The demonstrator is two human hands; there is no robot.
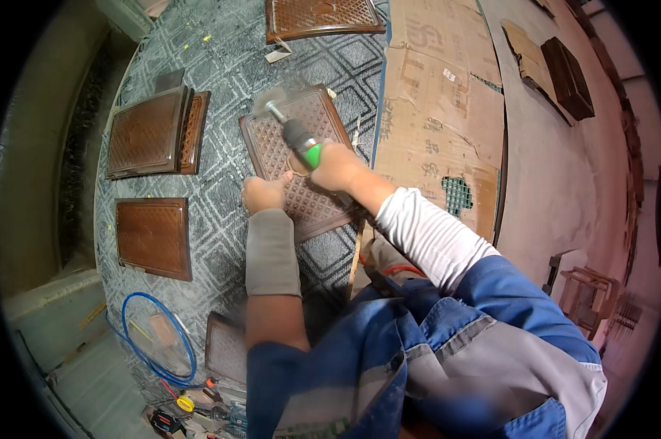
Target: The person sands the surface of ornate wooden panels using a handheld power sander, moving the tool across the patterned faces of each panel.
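My right hand (336, 167) is closed around a green and black handheld rotary grinder (298, 137). Its silver shaft ends in a round head blurred by motion, over the far left corner of a brown wooden panel (319, 201). The panel lies at an angle on the table, with a raised diamond pattern and an oval in its middle. My left hand (263, 194) grips the panel's left edge, thumb on top near the oval; its other fingers are partly hidden.
Stacked brown panels (146, 135) and a single panel (153, 238) lie left on the patterned cloth (221, 146). Another panel (323, 18) is at the far side. Flattened cardboard (436, 102) lies right. A coiled blue hose (191, 344) and several tools (199, 410) are near left.
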